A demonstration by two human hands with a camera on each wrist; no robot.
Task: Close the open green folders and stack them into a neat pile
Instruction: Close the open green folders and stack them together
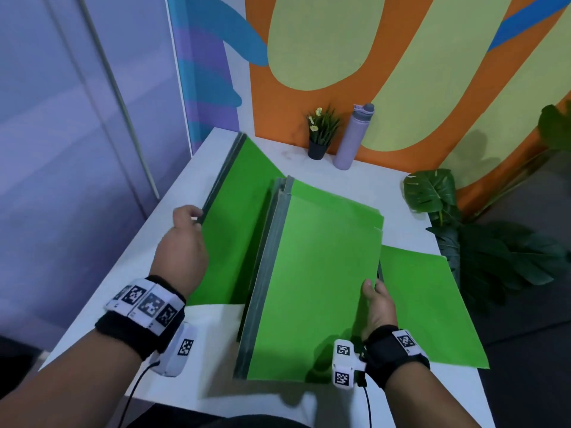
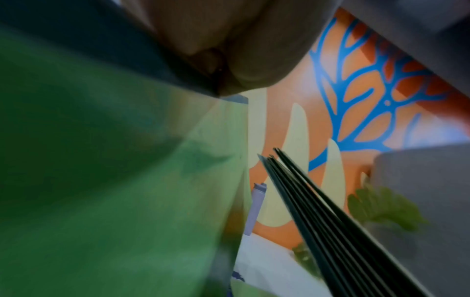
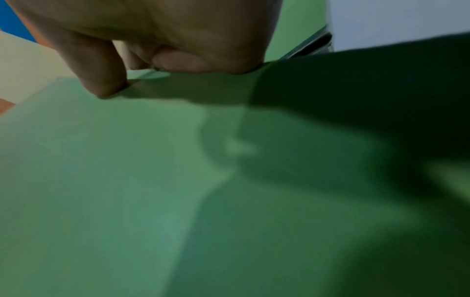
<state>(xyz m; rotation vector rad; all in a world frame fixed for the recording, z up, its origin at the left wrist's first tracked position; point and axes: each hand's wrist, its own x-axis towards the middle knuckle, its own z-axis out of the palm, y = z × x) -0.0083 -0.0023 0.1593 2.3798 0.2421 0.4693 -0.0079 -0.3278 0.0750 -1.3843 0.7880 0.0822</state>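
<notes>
Several green folders with grey spines lie on a white table (image 1: 129, 273). My left hand (image 1: 185, 223) grips the grey spine edge of a raised green cover (image 1: 238, 217) at the left; the same cover (image 2: 101, 180) fills the left wrist view. A closed stack of folders (image 1: 321, 273) lies in the middle, its spines (image 2: 330, 221) showing as dark edges. My right hand (image 1: 375, 299) pinches the right edge of the top folder, thumb on its surface (image 3: 127, 180). Another green sheet (image 1: 429, 304) lies flat to the right, past the table edge.
A small potted plant (image 1: 321, 134) and a lilac bottle (image 1: 352, 137) stand at the table's back by the painted wall. Large leafy plants (image 1: 494, 251) stand off the right side. A grey wall is at the left.
</notes>
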